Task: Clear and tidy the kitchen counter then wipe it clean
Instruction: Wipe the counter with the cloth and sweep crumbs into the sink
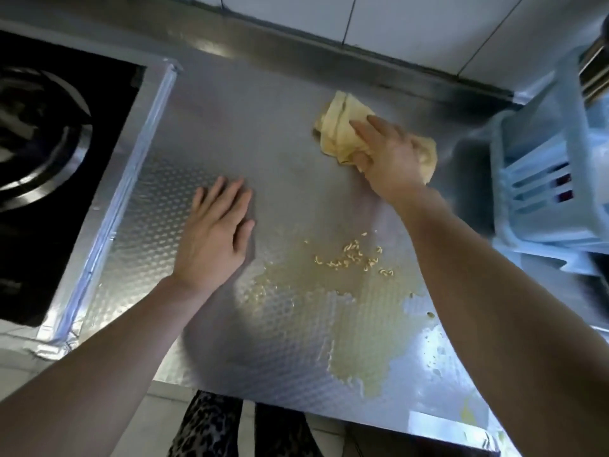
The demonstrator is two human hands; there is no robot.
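A crumpled yellow cloth [339,127] lies on the embossed steel counter [257,133] toward the back right. My right hand [389,159] is on top of the cloth, its fingers curled into the fabric with the index finger stretched out. My left hand [214,235] rests flat on the counter with straight fingers, left of centre. A yellowish liquid spill [356,324] with noodle bits [352,257] spreads over the near right part of the counter, between my two forearms.
A black gas hob [43,159] lies left of the counter behind a raised foil-taped edge [131,179]. A pale blue plastic basket [553,179] stands at the right. White wall tiles [412,24] run along the back. The counter's front edge [296,407] is close to me.
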